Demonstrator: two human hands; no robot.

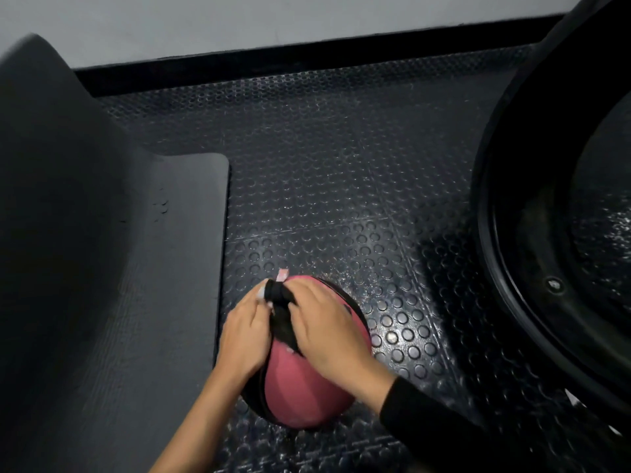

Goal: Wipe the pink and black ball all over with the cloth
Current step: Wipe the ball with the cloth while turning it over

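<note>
A pink and black ball (300,390) rests on the studded rubber floor near the bottom centre. On top of it both my hands pinch a bunched dark cloth (281,319). My left hand (244,332) holds the cloth's left side against the ball, fingers curled. From the right, my right hand (327,329), in a black sleeve, grips the cloth. A small pink tag (282,275) sticks up at the cloth's far end. The ball's far side is hidden under my hands.
A dark grey mat (177,254) lies on the left, its far end curled up (51,165). A large black round rim (505,268) stands at the right. The studded floor (341,165) runs back to a black skirting and a grey wall.
</note>
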